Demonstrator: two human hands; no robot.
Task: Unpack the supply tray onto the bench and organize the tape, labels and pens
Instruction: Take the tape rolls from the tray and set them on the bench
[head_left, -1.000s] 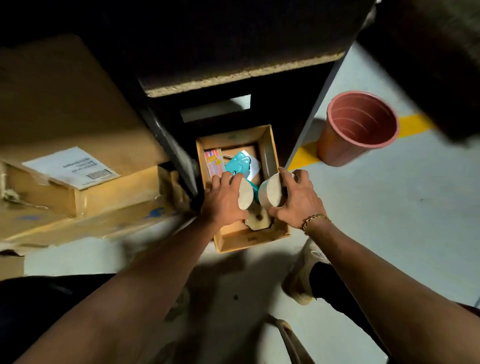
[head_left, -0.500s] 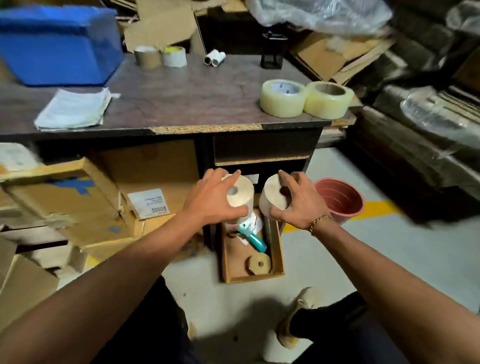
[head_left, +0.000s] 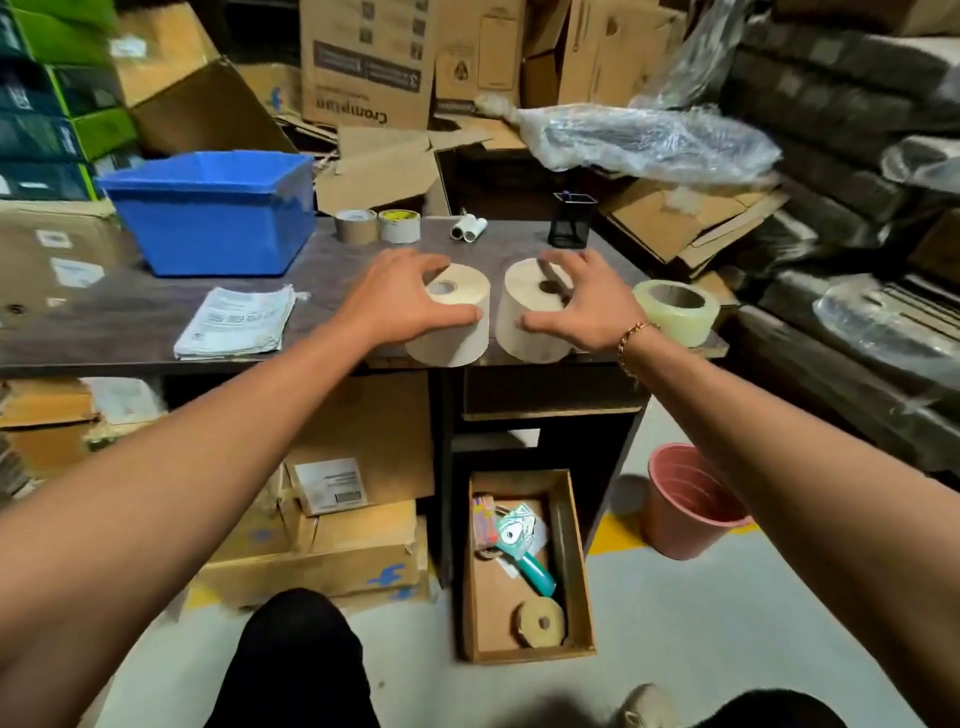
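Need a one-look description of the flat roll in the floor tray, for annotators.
Find the bench, then the cardboard tray on the floor below its right end, beside the pink bucket. The flat roll lies at the tray's near end, nearer than the teal dispenser. It is a thin tan disc with a small centre hole, far thinner than the thick rolls on the bench.

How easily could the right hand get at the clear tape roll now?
Probably yes, easily: the clear tape roll stands just beside the right hand, nothing between, though that hand grips a cream roll.
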